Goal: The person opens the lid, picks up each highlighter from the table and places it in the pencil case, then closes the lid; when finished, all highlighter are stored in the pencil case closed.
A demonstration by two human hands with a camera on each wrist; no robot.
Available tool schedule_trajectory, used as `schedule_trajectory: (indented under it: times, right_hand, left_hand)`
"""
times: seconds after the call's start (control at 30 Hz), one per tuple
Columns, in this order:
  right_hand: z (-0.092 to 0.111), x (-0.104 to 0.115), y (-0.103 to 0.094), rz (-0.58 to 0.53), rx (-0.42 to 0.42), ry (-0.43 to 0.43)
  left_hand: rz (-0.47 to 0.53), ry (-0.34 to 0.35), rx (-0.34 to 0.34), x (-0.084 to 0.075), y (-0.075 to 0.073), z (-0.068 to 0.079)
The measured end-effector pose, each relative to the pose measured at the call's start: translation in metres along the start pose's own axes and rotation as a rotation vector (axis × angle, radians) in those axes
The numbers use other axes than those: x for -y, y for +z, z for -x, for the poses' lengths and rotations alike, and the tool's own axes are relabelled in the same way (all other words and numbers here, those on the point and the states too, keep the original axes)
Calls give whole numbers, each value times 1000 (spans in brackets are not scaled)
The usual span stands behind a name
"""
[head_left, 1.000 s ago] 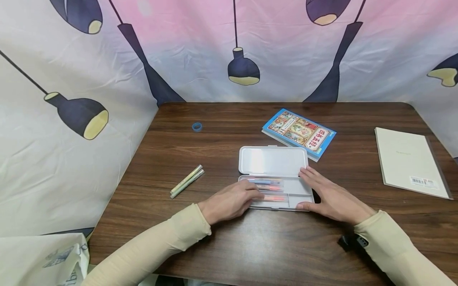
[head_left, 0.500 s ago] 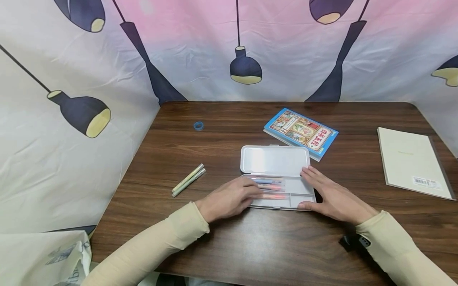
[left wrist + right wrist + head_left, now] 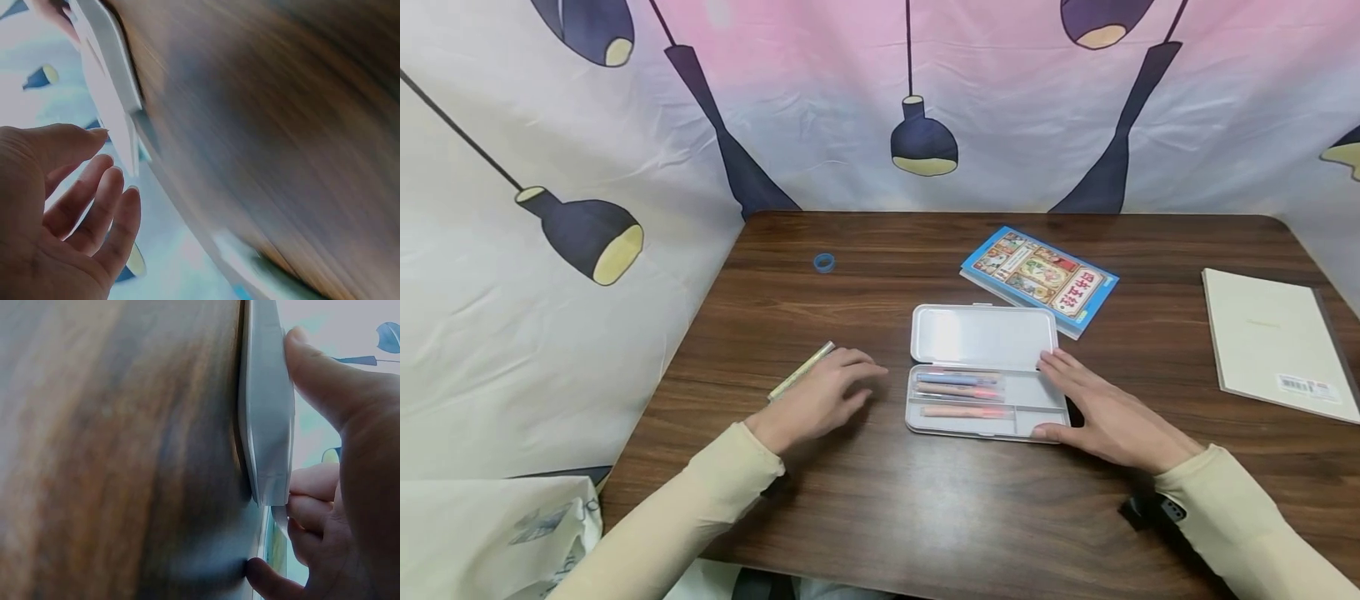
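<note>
An open white pencil case [image 3: 1034, 389] lies on the table with its lid [image 3: 981, 335] folded back. Its wide compartment holds a blue pen [image 3: 951, 378] and an orange pen [image 3: 951, 389]; another orange pen [image 3: 958, 412] lies in the front compartment. My right hand [image 3: 1105, 417] rests on the case's right end, thumb at the front edge and fingers by the lid's corner. Left of the case, my left hand [image 3: 820, 396] hovers with loosely bent fingers, holding nothing. Beyond it shows a yellow-green pen [image 3: 801, 372]; the second pen there is hidden by the hand.
Behind the case lies a blue-bordered book [image 3: 1041, 279], overlapped by the lid in the head view. A cream notebook [image 3: 1273, 342] lies at the right and a blue tape roll [image 3: 823, 263] at the back left. A white bag [image 3: 497, 533] is at lower left.
My left hand has left the case and moved left to the two pens on the table, uncovering the pens in the case. The right hand stays on the case.
</note>
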State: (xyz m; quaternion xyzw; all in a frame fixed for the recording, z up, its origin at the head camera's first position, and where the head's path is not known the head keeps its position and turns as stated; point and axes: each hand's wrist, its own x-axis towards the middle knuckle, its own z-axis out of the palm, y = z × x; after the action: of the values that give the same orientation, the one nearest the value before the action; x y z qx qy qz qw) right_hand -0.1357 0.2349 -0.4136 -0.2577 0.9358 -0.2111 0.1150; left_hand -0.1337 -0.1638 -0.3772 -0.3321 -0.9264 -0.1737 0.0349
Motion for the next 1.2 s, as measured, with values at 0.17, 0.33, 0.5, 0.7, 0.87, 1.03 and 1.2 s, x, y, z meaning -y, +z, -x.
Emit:
schedule_trajectory:
  times: [0.17, 0.33, 0.5, 0.7, 0.87, 1.03, 1.2]
  right_hand:
    - [1, -2, 0, 1, 2, 4]
    - [2, -3, 0, 0, 2, 1]
    - [3, -3, 0, 2, 0, -1]
    - [2, -3, -2, 7, 2, -5]
    - [1, -3, -2, 11, -4, -13]
    - [0, -1, -2, 10, 1, -17]
    - [-1, 0, -1, 4, 10, -14]
  left_hand:
    - [-1, -70, -22, 17, -10, 11]
    - [10, -144, -42, 32, -14, 23]
    - [34, -208, -37, 43, -14, 34]
    - [50, -251, -51, 49, -16, 46]
    - [47, -278, -38, 52, -16, 54]
    - [47, -292, -35, 52, -14, 60]
    - [29, -293, -32, 53, -13, 63]
